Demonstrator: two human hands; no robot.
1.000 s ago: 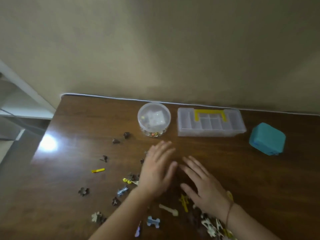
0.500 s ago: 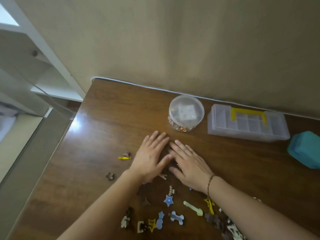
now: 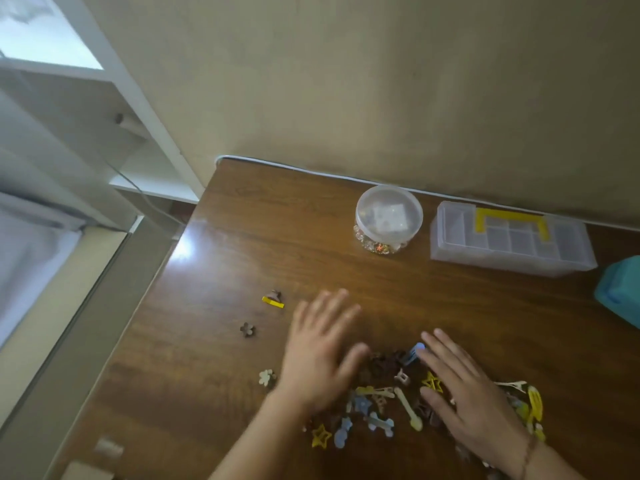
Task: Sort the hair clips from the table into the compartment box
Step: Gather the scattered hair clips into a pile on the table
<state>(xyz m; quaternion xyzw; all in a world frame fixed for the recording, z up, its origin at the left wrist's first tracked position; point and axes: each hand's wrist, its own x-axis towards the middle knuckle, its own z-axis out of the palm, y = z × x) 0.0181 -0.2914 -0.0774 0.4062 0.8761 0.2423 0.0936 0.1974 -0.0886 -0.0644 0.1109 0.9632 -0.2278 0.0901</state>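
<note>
Both hands lie flat, fingers straight and spread, gripping nothing: the left hand (image 3: 320,355) and the right hand (image 3: 474,400) sit palm-down on either side of the heap of hair clips (image 3: 384,400), which suggests they are corralling the clips into one pile before any picking begins. The heap lies on the worktop (image 3: 277,237) on the near side of the compartment box (image 3: 509,242), well apart from it. That box stands at the back against the wall with its lid closed and yellow handle on top, so it will need opening before anything goes in. Left of the box, just beside it, stands a round clear tub (image 3: 388,216) with a lid. Three strays lie further left of the heap than the left hand: a yellow clip (image 3: 273,301), a dark flower clip (image 3: 247,329) and a pale flower clip (image 3: 266,377), probably left for a later sweep.
</note>
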